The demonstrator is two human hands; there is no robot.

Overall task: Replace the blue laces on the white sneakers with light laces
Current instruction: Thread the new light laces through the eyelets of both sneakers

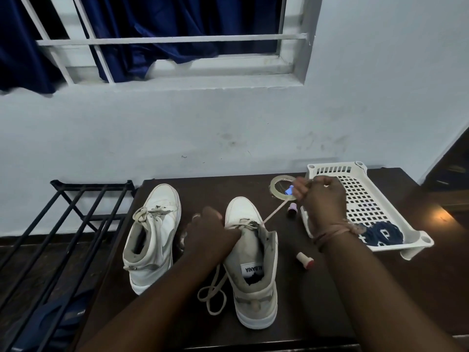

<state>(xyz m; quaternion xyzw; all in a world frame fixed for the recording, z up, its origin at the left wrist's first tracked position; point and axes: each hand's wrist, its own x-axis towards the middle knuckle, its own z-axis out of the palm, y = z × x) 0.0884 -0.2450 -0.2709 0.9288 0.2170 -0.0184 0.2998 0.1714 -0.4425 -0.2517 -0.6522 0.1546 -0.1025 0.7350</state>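
white leather high-top, the right sneaker (253, 262), stands near the middle of the dark desk (317, 295), toe pointing to the wall. its tongue label reads "albania", seen upside down. a light lace (275, 212) runs taut from its upper eyelets up and right to the right hand (321, 199), whose fingers (302, 185) are curled and pinch the lace end. the other end of that lace lies in loose loops (213, 293) on the desk, just left of the shoe's heel. the left hand (209, 229) rests against the left side of this sneaker near the eyelets; its fingers are curled, but whether they grip the shoe or the lace i cannot tell.

the left sneaker (152, 235) stands just beside, tilted onto its side, already threaded with light lace.

behind the right hand lies a roll of clear tape (279, 185) with a small blue piece at its edge. a small purple cap (292, 209) sits near the basket and a pale stopper with a red end (304, 260) lies right of the shoe. a white perforated plastic basket (368, 201) on the desk's right holds bundled blue laces (380, 236) at its near end.

left of the desk stands a black metal rack (63, 224), with dark blue footwear below it. the wall (228, 123) is pale and scuffed, with a barred window (165, 39) and navy curtain (152, 21).
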